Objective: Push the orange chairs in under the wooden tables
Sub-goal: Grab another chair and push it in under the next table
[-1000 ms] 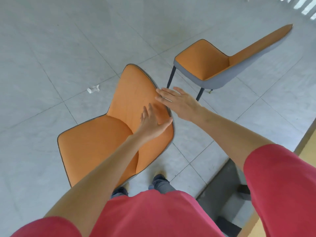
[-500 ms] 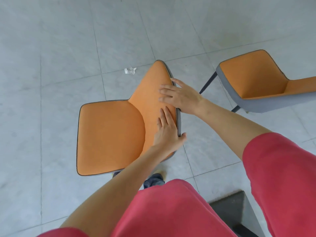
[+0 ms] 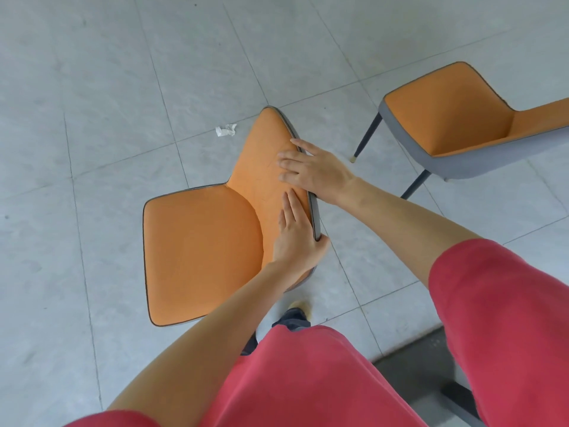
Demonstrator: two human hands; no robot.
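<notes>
Orange chair [image 3: 203,251] under both hands stands on the bare tiled floor [image 3: 92,87], out in the open with no table in sight anywhere around it. The left hand [image 3: 297,245] lies flat against the front of the backrest, fingers [image 3: 291,208] straight and together, thumb hooked round the grey rear edge. The right hand [image 3: 317,172] sits just above it on the same top edge, fingers spread over the orange face and palm wrapped behind; both hands are closed on the backrest, touching or nearly touching each other.

The grip is high on the back, so a hard shove would likely tip the chair forward instead of sliding it, or let a leg catch on a tile joint. Its legs are hidden under the seat, so I cannot tell how squarely it stands. A crumpled scrap of paper [image 3: 226,130] lies just beyond the top corner of the backrest and could snag under a leg if the chair goes that way. The second chair [image 3: 455,118] stands near on the right, apart from the first; swinging the held one round carelessly could knock their legs together. The person's shoe [image 3: 295,314] is close behind the seat and could be clipped.
</notes>
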